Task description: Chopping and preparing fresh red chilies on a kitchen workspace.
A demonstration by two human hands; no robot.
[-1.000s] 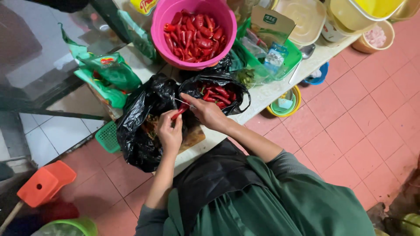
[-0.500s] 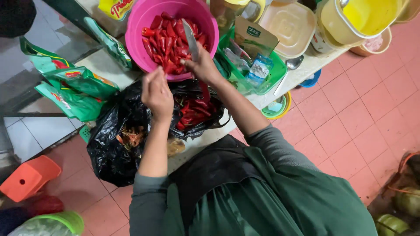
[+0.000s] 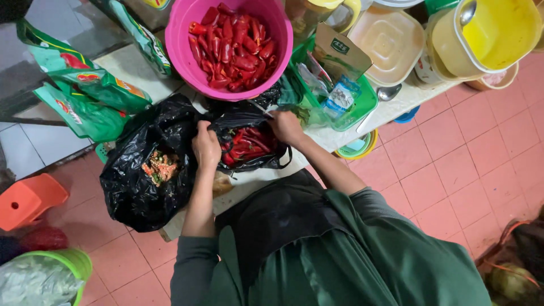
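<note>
Centre frame: left hand (image 3: 206,148) and right hand (image 3: 287,127) both grip the rim of the black plastic bag of red chillies (image 3: 247,145); right also holds a thin knife (image 3: 259,107). Risk: blade snags bag, chillies spill off the white table edge (image 3: 334,139).

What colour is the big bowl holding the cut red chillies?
Pink; the bowl shows best in the head view.
</note>
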